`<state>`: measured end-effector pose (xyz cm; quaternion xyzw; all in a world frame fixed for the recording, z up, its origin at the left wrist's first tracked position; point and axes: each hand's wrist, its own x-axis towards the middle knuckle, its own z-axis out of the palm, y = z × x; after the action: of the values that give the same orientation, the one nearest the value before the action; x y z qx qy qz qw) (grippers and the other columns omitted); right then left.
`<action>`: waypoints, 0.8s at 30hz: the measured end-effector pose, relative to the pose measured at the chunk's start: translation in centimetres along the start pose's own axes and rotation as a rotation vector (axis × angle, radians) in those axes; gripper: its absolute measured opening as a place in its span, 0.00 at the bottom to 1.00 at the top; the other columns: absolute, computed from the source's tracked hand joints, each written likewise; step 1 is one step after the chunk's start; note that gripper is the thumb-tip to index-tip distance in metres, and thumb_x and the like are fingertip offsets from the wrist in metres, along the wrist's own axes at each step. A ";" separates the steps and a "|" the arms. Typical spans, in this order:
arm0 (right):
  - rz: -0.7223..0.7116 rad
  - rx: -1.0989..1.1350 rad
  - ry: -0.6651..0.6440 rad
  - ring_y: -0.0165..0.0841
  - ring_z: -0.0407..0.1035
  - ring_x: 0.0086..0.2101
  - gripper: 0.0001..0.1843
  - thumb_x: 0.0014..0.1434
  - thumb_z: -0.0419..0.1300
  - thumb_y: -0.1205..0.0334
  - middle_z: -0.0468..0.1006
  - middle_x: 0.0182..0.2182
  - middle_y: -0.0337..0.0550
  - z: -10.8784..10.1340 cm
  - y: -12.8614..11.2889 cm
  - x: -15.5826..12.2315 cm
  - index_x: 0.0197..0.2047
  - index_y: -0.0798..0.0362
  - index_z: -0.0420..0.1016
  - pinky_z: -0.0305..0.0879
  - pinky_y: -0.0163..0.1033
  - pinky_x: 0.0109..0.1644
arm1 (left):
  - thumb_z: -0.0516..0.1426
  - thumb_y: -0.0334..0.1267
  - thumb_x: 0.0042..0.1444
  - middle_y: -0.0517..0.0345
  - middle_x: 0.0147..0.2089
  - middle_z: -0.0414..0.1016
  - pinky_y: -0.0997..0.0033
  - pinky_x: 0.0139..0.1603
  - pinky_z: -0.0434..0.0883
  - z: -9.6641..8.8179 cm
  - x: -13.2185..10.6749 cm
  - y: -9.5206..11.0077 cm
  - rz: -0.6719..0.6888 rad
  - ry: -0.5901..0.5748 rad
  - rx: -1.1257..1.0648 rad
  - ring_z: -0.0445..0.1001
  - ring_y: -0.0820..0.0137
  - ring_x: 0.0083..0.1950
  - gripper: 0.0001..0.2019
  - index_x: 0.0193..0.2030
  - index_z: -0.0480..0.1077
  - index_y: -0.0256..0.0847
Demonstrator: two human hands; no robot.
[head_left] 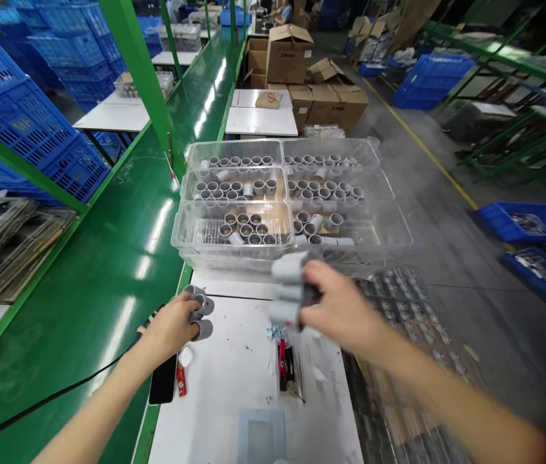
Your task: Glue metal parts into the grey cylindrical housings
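Several short grey tubes [203, 330] stick out from the fingers of my left hand [169, 328], which is closed around them over the left side of the white table [225, 380]. My right hand [338, 296], smeared by motion, grips several more grey pipe pieces [286, 291] just in front of the clear plastic trays [232, 248]. Inside the trays stand rows of similar grey tubes [255, 238], most upright and a few lying on their sides. Beneath my left forearm lies a black phone [162, 381], beside a small red item [181, 380].
A small holder with a red-handled tool [282, 364] stands mid-table, and a pale blue tray [262, 435] lies nearer me. The green conveyor [123, 309] runs along the left. Blister packs [413, 348] sit at right. Cardboard boxes [290, 58] are stacked beyond the trays.
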<state>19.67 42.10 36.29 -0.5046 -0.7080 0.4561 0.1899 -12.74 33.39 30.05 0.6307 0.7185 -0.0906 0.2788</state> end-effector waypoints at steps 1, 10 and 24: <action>-0.068 -0.046 -0.126 0.48 0.75 0.50 0.32 0.60 0.77 0.78 0.73 0.55 0.45 3.8 0.7 -0.1 0.63 0.47 0.77 0.79 0.45 0.56 | 0.65 0.37 0.65 0.52 0.53 0.78 0.58 0.54 0.77 2.2 0.8 -0.8 -0.004 -0.043 0.002 0.78 0.63 0.50 0.06 0.44 0.77 0.38; 0.123 -0.406 -0.376 0.55 0.68 0.56 0.13 0.76 0.74 0.66 0.70 0.59 0.50 26.6 9.1 6.3 0.57 0.55 0.77 0.73 0.60 0.58 | 0.63 0.43 0.68 0.47 0.64 0.73 0.49 0.61 0.77 13.7 7.0 -5.7 -0.062 -0.159 0.132 0.75 0.56 0.62 0.16 0.59 0.74 0.40; 0.151 -0.497 -0.377 0.54 0.70 0.53 0.18 0.75 0.75 0.61 0.69 0.60 0.51 28.8 7.2 5.9 0.60 0.54 0.75 0.75 0.57 0.55 | 0.65 0.40 0.67 0.48 0.60 0.76 0.52 0.56 0.80 11.6 5.1 -5.3 -0.032 -0.166 0.088 0.79 0.59 0.55 0.15 0.58 0.74 0.39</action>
<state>0.09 34.82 14.34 -0.4933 -0.7811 0.3673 -0.1081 -14.78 31.22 16.65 0.6211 0.6982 -0.1788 0.3080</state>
